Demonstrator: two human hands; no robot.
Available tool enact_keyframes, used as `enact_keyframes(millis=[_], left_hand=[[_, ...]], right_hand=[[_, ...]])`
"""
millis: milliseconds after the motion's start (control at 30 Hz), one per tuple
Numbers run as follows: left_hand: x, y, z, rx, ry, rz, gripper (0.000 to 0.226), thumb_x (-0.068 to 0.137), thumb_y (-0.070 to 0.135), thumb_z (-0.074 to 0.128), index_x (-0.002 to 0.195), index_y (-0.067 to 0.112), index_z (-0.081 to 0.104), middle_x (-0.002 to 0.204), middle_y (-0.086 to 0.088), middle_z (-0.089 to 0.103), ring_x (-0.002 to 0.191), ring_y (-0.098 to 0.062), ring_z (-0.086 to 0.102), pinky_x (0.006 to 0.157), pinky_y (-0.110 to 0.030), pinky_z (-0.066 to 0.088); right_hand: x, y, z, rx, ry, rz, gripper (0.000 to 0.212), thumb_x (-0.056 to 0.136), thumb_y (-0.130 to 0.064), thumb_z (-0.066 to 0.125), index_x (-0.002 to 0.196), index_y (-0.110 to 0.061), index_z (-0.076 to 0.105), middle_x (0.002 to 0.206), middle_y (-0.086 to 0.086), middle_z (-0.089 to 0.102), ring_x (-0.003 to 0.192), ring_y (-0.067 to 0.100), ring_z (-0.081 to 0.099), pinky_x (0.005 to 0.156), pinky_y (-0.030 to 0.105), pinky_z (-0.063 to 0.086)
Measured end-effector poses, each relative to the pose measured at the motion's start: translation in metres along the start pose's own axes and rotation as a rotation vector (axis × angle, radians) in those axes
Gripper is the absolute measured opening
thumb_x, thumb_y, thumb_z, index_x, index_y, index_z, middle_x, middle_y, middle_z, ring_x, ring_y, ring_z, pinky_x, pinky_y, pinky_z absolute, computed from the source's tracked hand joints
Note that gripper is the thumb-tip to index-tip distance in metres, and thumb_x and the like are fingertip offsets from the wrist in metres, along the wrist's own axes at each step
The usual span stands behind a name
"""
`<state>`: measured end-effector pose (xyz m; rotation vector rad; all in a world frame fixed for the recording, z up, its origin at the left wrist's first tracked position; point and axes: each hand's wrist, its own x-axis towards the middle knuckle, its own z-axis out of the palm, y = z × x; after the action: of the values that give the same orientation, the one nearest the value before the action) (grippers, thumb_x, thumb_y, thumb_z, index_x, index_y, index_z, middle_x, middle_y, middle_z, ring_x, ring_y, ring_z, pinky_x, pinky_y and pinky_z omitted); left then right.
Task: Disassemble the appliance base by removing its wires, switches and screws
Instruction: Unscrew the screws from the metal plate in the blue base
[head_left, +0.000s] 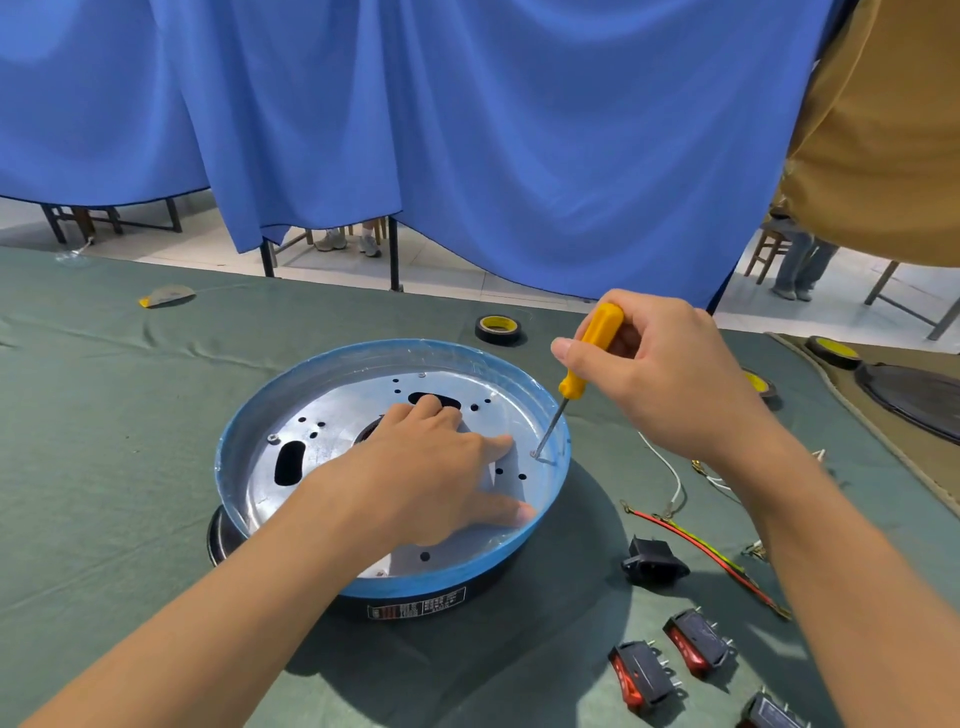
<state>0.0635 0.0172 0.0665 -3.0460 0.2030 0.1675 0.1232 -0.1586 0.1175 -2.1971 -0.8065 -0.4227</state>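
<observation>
The round appliance base with a blue rim lies on the green cloth, its silver metal plate facing up. My left hand rests flat on that plate, fingers spread. My right hand grips a yellow-handled screwdriver, whose tip sits on a screw at the plate's right edge. Another screw shows at the plate's left. To the right of the base lie loose wires, a black socket and three red rocker switches.
A black tape roll lies behind the base, and two more tape rolls sit at the right. A dark round part lies at the far right. Blue curtains hang behind the table. A person in a tan top stands at the right.
</observation>
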Motion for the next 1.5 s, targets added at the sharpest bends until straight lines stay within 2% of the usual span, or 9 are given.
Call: enact_keyframes(millis=[267,533,667,833,933,1033,1167,1300,1500], left_hand=[[-0.002,0.006,-0.005,-0.068,0.059,0.019,0.050,0.086,0.068,0.041,0.120,0.033,0.053,0.103,-0.001,0.054,0.108,-0.024,0.047,0.078,-0.034,0.029],[-0.001,0.005,-0.004,-0.041,0.091,0.070,0.055,0.091,0.067,0.035,0.142,0.048,0.036,0.132,0.009,0.049,0.113,-0.025,0.043,0.083,-0.035,0.024],[-0.003,0.003,-0.005,-0.033,0.079,0.079,0.056,0.090,0.070,0.032,0.143,0.051,0.034,0.137,0.014,0.047,0.113,-0.024,0.037,0.092,-0.039,0.022],[-0.003,0.003,-0.004,-0.047,0.089,0.089,0.054,0.091,0.068,0.034,0.142,0.050,0.036,0.141,0.017,0.045,0.135,-0.018,0.022,0.101,-0.046,-0.001],[-0.001,0.002,-0.006,-0.056,0.073,0.115,0.056,0.092,0.065,0.034,0.144,0.042,0.038,0.140,0.008,0.050,0.133,-0.019,0.039,0.110,-0.040,0.019],[0.000,0.002,-0.007,-0.058,0.053,0.135,0.058,0.093,0.064,0.035,0.145,0.038,0.039,0.133,0.004,0.054,0.126,-0.021,0.047,0.102,-0.041,0.038],[0.000,0.000,-0.007,-0.064,0.063,0.129,0.058,0.091,0.065,0.037,0.144,0.042,0.039,0.132,0.005,0.054,0.124,-0.021,0.048,0.098,-0.041,0.041],[0.002,0.000,-0.007,-0.045,0.080,0.133,0.059,0.090,0.067,0.036,0.144,0.044,0.038,0.129,0.007,0.054,0.121,-0.020,0.048,0.096,-0.037,0.037],[0.002,-0.001,-0.008,-0.045,0.048,0.135,0.062,0.089,0.069,0.035,0.145,0.044,0.036,0.137,0.007,0.050,0.127,-0.020,0.045,0.103,-0.040,0.034]], right_hand=[[0.001,0.000,0.002,-0.031,0.008,-0.013,0.031,0.088,-0.036,0.064,0.073,-0.010,0.060,0.060,0.001,0.051,0.056,0.012,0.043,0.053,0.026,0.033],[0.003,0.000,0.003,-0.110,-0.012,-0.032,0.030,0.089,-0.037,0.062,0.076,-0.010,0.058,0.063,0.005,0.054,0.060,0.016,0.046,0.054,0.029,0.036],[0.003,-0.002,0.001,-0.159,-0.056,-0.040,0.027,0.087,-0.036,0.064,0.075,-0.013,0.056,0.065,0.005,0.055,0.062,0.018,0.048,0.055,0.032,0.040],[0.024,-0.017,-0.004,-0.263,-0.204,0.011,0.030,0.081,-0.030,0.065,0.070,-0.005,0.053,0.062,0.015,0.052,0.059,0.022,0.040,0.054,0.038,0.040],[0.036,-0.029,-0.003,-0.342,-0.298,0.048,0.050,0.085,-0.053,0.061,0.064,-0.009,0.049,0.055,0.004,0.045,0.056,0.020,0.040,0.050,0.031,0.033],[0.042,-0.039,0.001,-0.429,-0.333,0.061,0.059,0.086,-0.062,0.055,0.056,-0.014,0.037,0.052,0.000,0.038,0.051,0.019,0.035,0.048,0.029,0.027],[0.051,-0.044,-0.002,-0.503,-0.421,0.073,0.045,0.085,-0.039,0.064,0.054,-0.014,0.043,0.048,0.000,0.041,0.047,0.019,0.034,0.046,0.026,0.028],[0.059,-0.052,-0.003,-0.556,-0.573,0.069,0.042,0.083,-0.033,0.062,0.047,-0.013,0.058,0.048,0.002,0.055,0.046,0.020,0.046,0.047,0.024,0.036],[0.068,-0.071,0.001,-0.676,-0.802,-0.038,0.033,0.089,-0.035,0.061,0.071,-0.009,0.072,0.060,0.001,0.063,0.057,0.019,0.053,0.052,0.026,0.042]])
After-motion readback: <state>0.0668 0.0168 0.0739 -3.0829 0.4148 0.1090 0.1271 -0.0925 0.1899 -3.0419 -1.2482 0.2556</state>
